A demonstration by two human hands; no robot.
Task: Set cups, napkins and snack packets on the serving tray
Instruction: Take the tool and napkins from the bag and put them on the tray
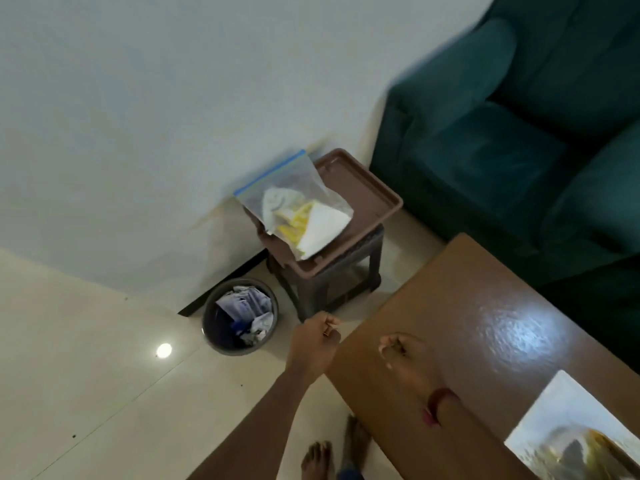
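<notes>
Waste bin (239,317): on the floor, below and left of the serving tray (377,195), holding crumpled paper.

Zip bag (294,202): lies on the tray's left half and overhangs its left edge. White napkin-like paper and yellow packets show inside; no cups can be made out. The blue zip edge is on the far side, towards the wall.

Serving tray: brown, set corner-on atop a dark stool (332,282), right half bare.

Left hand (317,336): below the tray, just short of the stool, fingers curled. Whether they pinch anything cannot be told through the blur.

Right hand (403,348): below and right of the tray, over the wooden table (485,323), fingers likewise curled, contents not discernible.

Sofa (519,133): green, right of the tray.

Assessment: tray and bag lie ahead of both hands and slightly left. The left hand is nearer, and the bag's closed bottom end faces it
</notes>
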